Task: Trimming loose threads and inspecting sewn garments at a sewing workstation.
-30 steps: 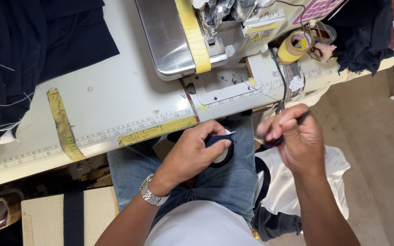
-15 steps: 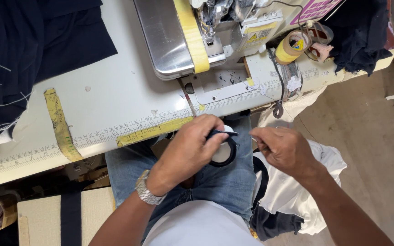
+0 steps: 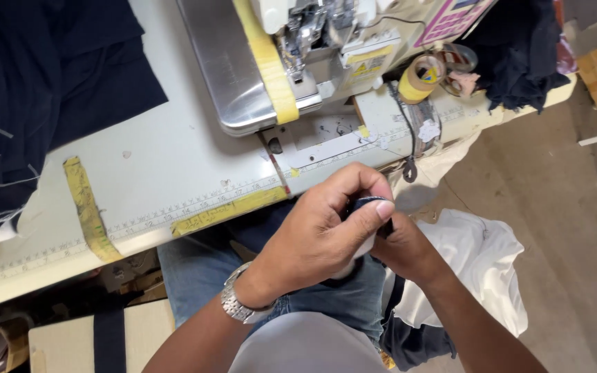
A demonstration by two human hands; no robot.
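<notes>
From the head camera, looking down over the person's lap: both hands meet just below the edge of the sewing table (image 3: 174, 166). The left hand (image 3: 319, 238) is curled shut, thumb pressed along the top of a small dark piece of fabric (image 3: 370, 202) with a white part showing under the thumb — what exactly it is I cannot tell, most of it is covered. A metal wristwatch (image 3: 240, 304) sits on that wrist. The right hand (image 3: 405, 249) is tucked in under and behind the left, touching it, fingers closed around the same small piece; how it grips is hidden by the left hand.

The piece is held above the person's jeans (image 3: 202, 276), near the table's front edge, where a ruler strip and yellow tape (image 3: 229, 207) run. Up on the table stands the sewing machine (image 3: 291, 62), with a roll of tape (image 3: 419, 77) to its right and dark cloth (image 3: 43, 90) heaped at the far left. White cloth (image 3: 485, 262) lies beside the right forearm — on the floor side.
</notes>
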